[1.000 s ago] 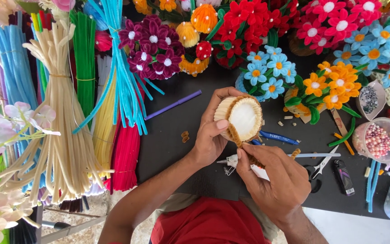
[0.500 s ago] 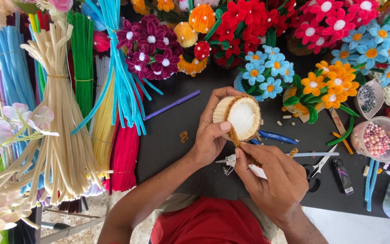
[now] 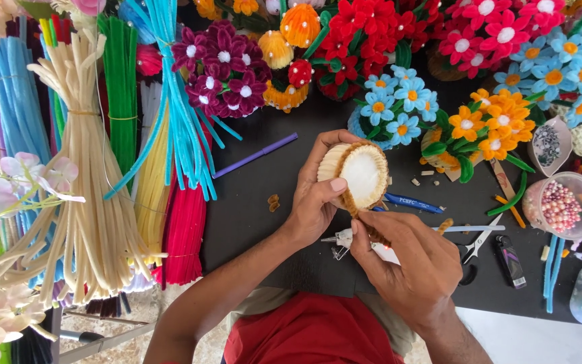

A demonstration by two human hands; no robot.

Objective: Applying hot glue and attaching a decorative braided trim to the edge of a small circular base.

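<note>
The cup-shaped piece of cream and tan pipe cleaner sits above the middle of the black tabletop, lifted clear of it and turned so its white inner face looks up at the camera. The left hand cradles it from the side, fingers curled round the ribbed outer wall and the thumb pressed on the near rim, a closed grip that probably keeps the shape steady while the edge is worked. The right hand comes in from below, its fingers pinched shut on a tan pipe cleaner strand that runs up to the rim of the cup; held taut like that, the strand looks ready to be laid along the edge.

Just under the hands a small white tool lies on the tabletop, and a blue pen rests just right of the cup. Scissors and a dark lighter lie toward the right edge, close enough to reach, beside a clear tub of pink beads. Bundles of pipe cleaners stand along the left edge: cream, green, light blue and red. Finished flowers crowd the far edge, purple, red, blue and orange, set back so the centre stays open for work.
</note>
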